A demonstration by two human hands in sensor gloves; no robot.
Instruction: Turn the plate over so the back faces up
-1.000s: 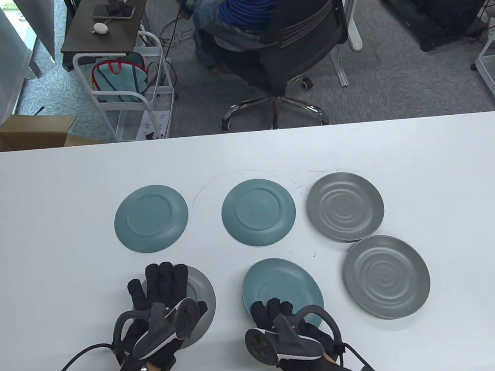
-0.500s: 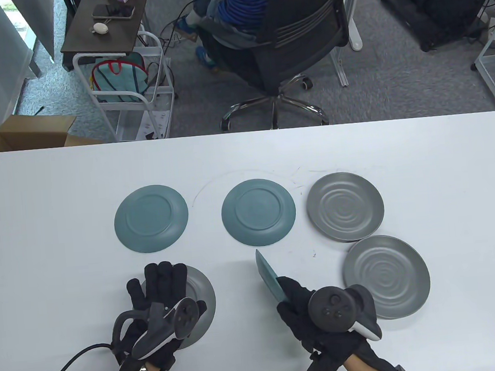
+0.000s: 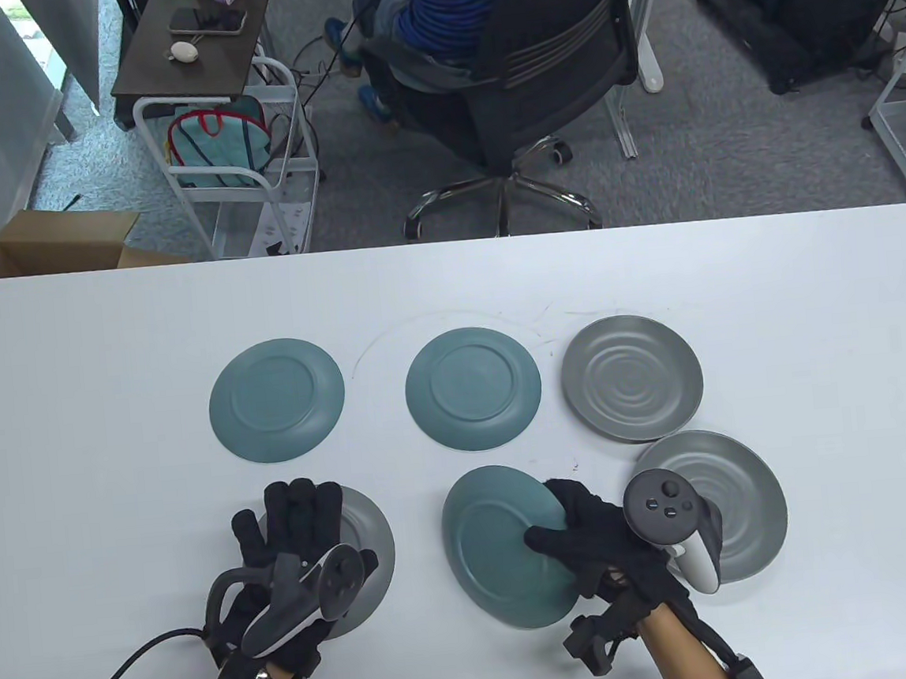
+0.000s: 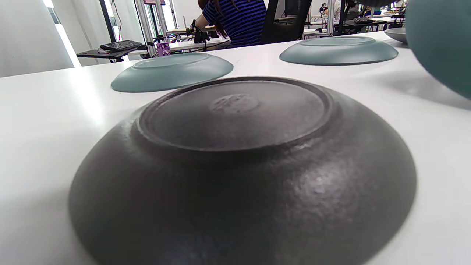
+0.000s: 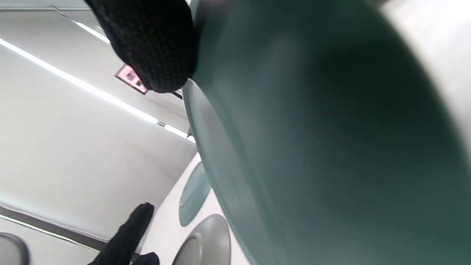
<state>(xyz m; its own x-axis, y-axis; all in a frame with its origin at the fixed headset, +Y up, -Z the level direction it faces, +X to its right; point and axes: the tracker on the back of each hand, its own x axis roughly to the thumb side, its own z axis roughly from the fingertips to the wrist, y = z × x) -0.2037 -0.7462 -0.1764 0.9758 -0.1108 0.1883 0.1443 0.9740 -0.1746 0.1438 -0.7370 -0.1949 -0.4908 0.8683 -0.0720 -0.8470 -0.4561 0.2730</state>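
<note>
A: What has changed with the teal plate (image 3: 503,545)?

B: A second ago it lay face up on the worktop (image 3: 76,467) with the right hand (image 3: 597,537) at its near rim. Half a second ago it stood on edge. Now its back faces up, foot ring showing, and it seems tilted and not yet settled, judging by the right wrist view.

A: And the grip?

B: Clamped on the plate's right rim, thumb over the back, the other fingers hidden under it. The plate lies just left of the grip; a grey ringed plate (image 3: 739,489) sits partly behind the hand to the right.

A: The left hand (image 3: 296,543)?

B: Unmoved, resting flat with fingers spread on the dark grey plate (image 4: 243,165), already back up.

A: So the task?

B: I'd judge the turn is made; lowering and letting go remain. Two grey plates are face up.
</note>
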